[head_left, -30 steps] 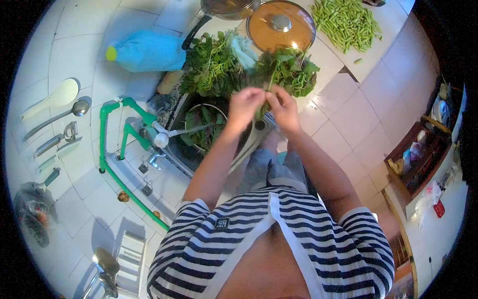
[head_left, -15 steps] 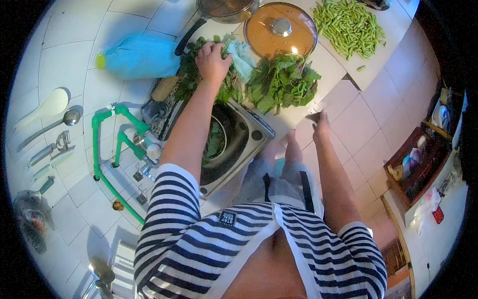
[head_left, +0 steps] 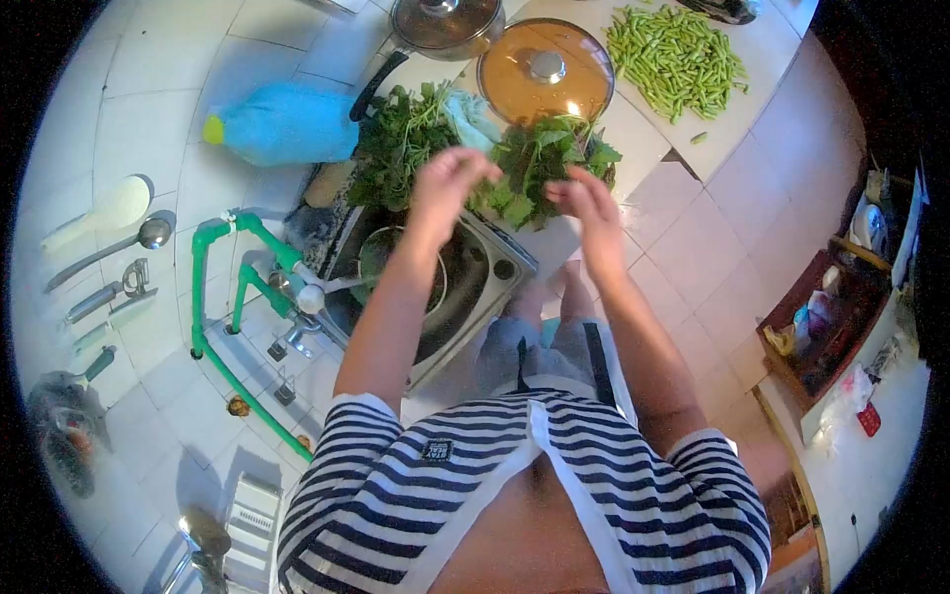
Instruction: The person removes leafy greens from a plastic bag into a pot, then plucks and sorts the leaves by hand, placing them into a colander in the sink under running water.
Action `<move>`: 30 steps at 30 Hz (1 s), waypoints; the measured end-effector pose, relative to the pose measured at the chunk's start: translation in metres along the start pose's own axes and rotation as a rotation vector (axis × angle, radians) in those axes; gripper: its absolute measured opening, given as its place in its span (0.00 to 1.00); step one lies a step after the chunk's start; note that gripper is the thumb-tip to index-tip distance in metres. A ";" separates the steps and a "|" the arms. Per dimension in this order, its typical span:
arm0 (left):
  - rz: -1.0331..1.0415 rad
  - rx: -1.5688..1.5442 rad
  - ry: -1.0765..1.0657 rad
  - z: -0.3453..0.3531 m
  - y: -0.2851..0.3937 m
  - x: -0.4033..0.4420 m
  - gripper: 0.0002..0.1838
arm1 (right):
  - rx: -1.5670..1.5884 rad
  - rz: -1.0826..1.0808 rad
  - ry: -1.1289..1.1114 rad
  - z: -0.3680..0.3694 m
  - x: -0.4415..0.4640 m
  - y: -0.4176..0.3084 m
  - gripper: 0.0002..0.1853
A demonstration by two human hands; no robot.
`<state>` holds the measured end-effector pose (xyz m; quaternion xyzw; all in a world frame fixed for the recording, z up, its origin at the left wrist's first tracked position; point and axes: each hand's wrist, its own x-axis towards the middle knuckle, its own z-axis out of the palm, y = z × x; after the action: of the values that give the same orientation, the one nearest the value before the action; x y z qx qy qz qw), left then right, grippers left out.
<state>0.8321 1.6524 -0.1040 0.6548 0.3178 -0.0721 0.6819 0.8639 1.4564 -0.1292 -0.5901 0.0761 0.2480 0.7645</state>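
Observation:
My left hand is raised over the sink's far edge, in front of a pile of leafy greens. Its fingers are drawn together in a pinch; motion blur hides what is in them. Opposite it, my right hand is at the near right edge of a second bunch of leafy greens. The fingers there are bent together, and anything between them is too blurred to name. A pale green cloth or bag lies between the two heaps of greens.
The sink holds a round strainer-like bowl. Behind the greens are a glass-lidded pan, a lidded pot and cut green beans. A blue bottle and green pipes are at left.
My left hand has left the pile of greens and come right and nearer. My right hand has risen from beside the counter to the second bunch. The view has shifted slightly.

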 end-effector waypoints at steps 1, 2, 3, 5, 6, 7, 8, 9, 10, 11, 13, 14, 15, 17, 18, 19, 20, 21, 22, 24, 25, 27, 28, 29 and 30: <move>0.059 -0.012 -0.118 0.011 -0.018 -0.007 0.07 | 0.022 -0.021 -0.017 0.015 0.001 -0.002 0.15; 0.013 0.179 -0.186 0.023 -0.015 -0.019 0.08 | 0.020 -0.020 -0.025 0.015 0.001 0.000 0.15; 0.099 0.296 -0.276 0.027 -0.034 -0.020 0.11 | 0.018 -0.016 -0.003 0.014 0.000 0.005 0.15; 0.081 0.293 -0.290 0.025 -0.032 -0.020 0.12 | 0.110 0.006 0.130 0.006 -0.006 0.010 0.13; 0.122 0.364 -0.097 0.014 -0.043 -0.004 0.13 | 0.102 0.028 0.247 -0.008 -0.009 0.013 0.12; 0.196 0.383 0.085 0.001 -0.039 0.009 0.16 | 0.252 0.028 0.378 -0.026 -0.011 0.031 0.11; 0.416 0.476 0.356 -0.019 -0.055 0.033 0.15 | 0.232 0.044 0.490 -0.054 -0.011 0.052 0.11; 0.504 0.743 0.539 -0.041 -0.057 0.051 0.19 | 0.225 0.110 0.567 -0.080 -0.010 0.066 0.11; 0.399 0.912 0.632 -0.054 -0.059 0.063 0.26 | 0.342 0.148 0.596 -0.105 -0.007 0.090 0.11; 0.307 1.117 0.730 -0.058 -0.065 0.074 0.32 | 0.299 0.243 0.539 -0.134 -0.001 0.121 0.17; 0.107 1.231 0.579 -0.067 -0.073 0.086 0.36 | 0.241 0.568 0.483 -0.138 0.018 0.132 0.26; 0.098 1.228 0.581 -0.076 -0.079 0.092 0.36 | 0.234 0.573 0.481 -0.137 0.027 0.134 0.26; 0.098 1.146 0.478 -0.089 -0.084 0.097 0.37 | 0.224 0.619 0.448 -0.135 0.034 0.137 0.30; 0.093 1.073 0.370 -0.114 -0.086 0.100 0.38 | 0.222 0.674 0.420 -0.136 0.029 0.141 0.33; 0.035 0.959 0.360 -0.126 -0.082 0.102 0.37 | 0.182 0.646 0.378 -0.138 0.025 0.139 0.34; -0.013 0.845 0.351 -0.133 -0.076 0.105 0.36 | 0.145 0.609 0.335 -0.139 0.025 0.136 0.35; 0.010 0.870 0.391 -0.133 -0.060 0.098 0.34 | 0.162 0.559 0.431 -0.142 0.022 0.142 0.27; 0.029 0.891 0.434 -0.133 -0.047 0.088 0.32 | 0.164 0.558 0.432 -0.148 0.015 0.146 0.27; 0.039 0.743 0.495 -0.130 -0.037 0.078 0.32 | 0.074 0.462 0.439 -0.143 0.004 0.135 0.23; 0.007 0.483 0.477 -0.126 -0.026 0.062 0.32 | -0.004 0.297 0.498 -0.126 -0.012 0.112 0.12; -0.023 0.225 0.454 -0.124 -0.021 0.055 0.31 | -0.004 0.294 0.498 -0.115 -0.016 0.100 0.12; 0.024 0.345 0.435 -0.110 -0.008 0.036 0.29 | -0.123 0.120 0.291 -0.090 -0.025 0.076 0.12; -0.022 0.210 0.300 -0.092 0.002 0.024 0.26 | -0.122 0.097 0.229 -0.071 -0.024 0.062 0.11; -0.068 0.075 0.164 -0.074 0.008 0.014 0.24 | -0.157 0.125 0.139 -0.046 -0.023 0.037 0.12; -0.075 0.039 0.105 -0.058 0.009 0.009 0.23 | -0.121 0.104 0.011 -0.033 -0.014 0.033 0.14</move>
<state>0.8239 1.7112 -0.0975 0.6584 0.3759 -0.0690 0.6484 0.8418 1.4271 -0.1617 -0.6320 0.0956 0.2881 0.7130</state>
